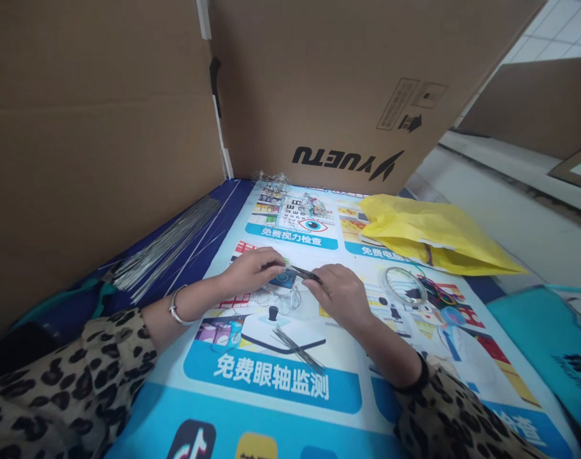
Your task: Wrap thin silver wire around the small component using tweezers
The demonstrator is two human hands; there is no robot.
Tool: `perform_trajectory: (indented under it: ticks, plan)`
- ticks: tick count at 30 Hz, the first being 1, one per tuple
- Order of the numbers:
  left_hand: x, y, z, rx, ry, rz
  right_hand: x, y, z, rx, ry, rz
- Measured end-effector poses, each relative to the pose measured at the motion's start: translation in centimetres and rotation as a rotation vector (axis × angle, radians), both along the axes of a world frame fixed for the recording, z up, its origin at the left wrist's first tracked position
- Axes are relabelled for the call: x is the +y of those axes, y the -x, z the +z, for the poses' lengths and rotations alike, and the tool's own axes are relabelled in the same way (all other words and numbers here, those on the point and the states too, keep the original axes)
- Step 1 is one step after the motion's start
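Note:
My right hand point(343, 296) is closed around slim, dark pliers point(304, 273); their handles are hidden in the palm. The narrow tip points left, close to the fingertips of my left hand point(252, 271). Those fingers are pinched together on a small, thin piece that looks like wire, mostly hidden. Beneath both hands, loose loops of fine wire point(283, 301) lie on the printed poster sheet point(176, 401). Nearer to me is a small bunch of short straight wires point(297, 350).
A bundle of long straight wires point(169, 248) lies at left by the cardboard wall point(94, 127). Tangled wire pieces point(314, 205) sit at the back. At right are a yellow bag point(424, 226), a wire coil point(405, 287), coloured cords point(441, 293) and a teal bag point(543, 344).

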State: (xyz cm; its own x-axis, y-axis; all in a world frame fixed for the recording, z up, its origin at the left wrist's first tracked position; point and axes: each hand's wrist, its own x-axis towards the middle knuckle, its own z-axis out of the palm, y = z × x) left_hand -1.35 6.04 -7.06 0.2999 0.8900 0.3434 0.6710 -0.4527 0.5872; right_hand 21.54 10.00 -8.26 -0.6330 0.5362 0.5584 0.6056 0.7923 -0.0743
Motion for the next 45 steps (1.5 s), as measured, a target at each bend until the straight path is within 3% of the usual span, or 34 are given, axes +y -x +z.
perform_trajectory:
  ticks: [8,21,24,27,29,31,33,37,45]
  plan:
    - [-0.1,0.0,0.9,-0.111,-0.018,0.060,0.1,0.1,-0.2,0.105,0.052,-0.014]
    - [0.0,0.0,0.9,-0.132,-0.046,0.143,0.4,0.1,0.0,0.180,0.150,-0.027]
    - [0.1,1.0,2.3,0.015,0.019,0.110,0.6,0.1,0.1,0.221,0.161,-0.051]
    - [-0.2,2.8,4.7,0.331,0.149,-0.048,0.8,0.1,0.1,0.251,0.172,-0.045]
    - [-0.7,3.9,6.2,0.425,0.218,-0.036,0.7,0.1,0.0,0.252,0.178,-0.024]
    - [-1.3,4.4,7.1,0.486,0.365,-0.108,0.7,0.1,0.0,0.247,0.179,-0.015]
    - [-1.9,4.3,7.3,0.558,0.467,-0.130,0.7,0.1,-0.1,0.247,0.180,-0.026]
    - [-3.1,2.8,7.5,0.750,0.455,-0.019,0.8,0.0,-0.1,0.231,0.193,-0.059]
    - [-5.3,0.9,7.7,0.955,0.486,-0.094,0.9,0.0,-0.2,0.202,0.175,-0.064]
